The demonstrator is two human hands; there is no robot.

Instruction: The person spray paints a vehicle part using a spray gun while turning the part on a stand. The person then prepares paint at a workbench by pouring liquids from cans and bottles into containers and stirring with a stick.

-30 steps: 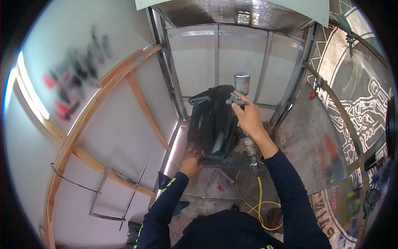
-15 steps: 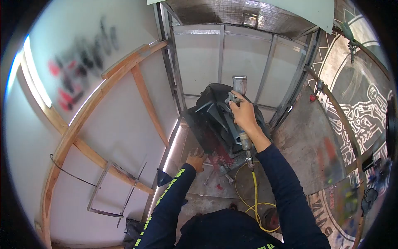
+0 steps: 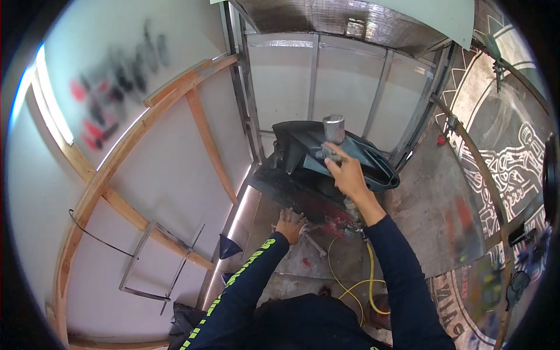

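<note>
My right hand (image 3: 349, 174) is closed round a spray gun (image 3: 331, 153), with its metal paint cup (image 3: 334, 128) standing on top. The gun is in front of a dark, glossy moulded panel (image 3: 370, 166), which looks like vehicle bodywork, and covers part of it. The panel rests on a dark board (image 3: 291, 195) stained with red paint. At the near edge of this board is my left hand (image 3: 290, 224), fingers spread; whether they press on the edge I cannot tell. Under the board, part of a metal stand's leg (image 3: 315, 248) shows.
A yellow air hose (image 3: 371, 268) runs down from beneath my right forearm and loops on the floor. White wall panels with a wooden beam (image 3: 125, 137) stand on the left. A bent metal frame (image 3: 157, 262) leans there. Another spray gun (image 3: 497, 67) hangs at the upper right.
The board and dark panel have turned, so the panel now stretches further to the right. My left hand has moved slightly right, and the spray gun has come a little lower.
</note>
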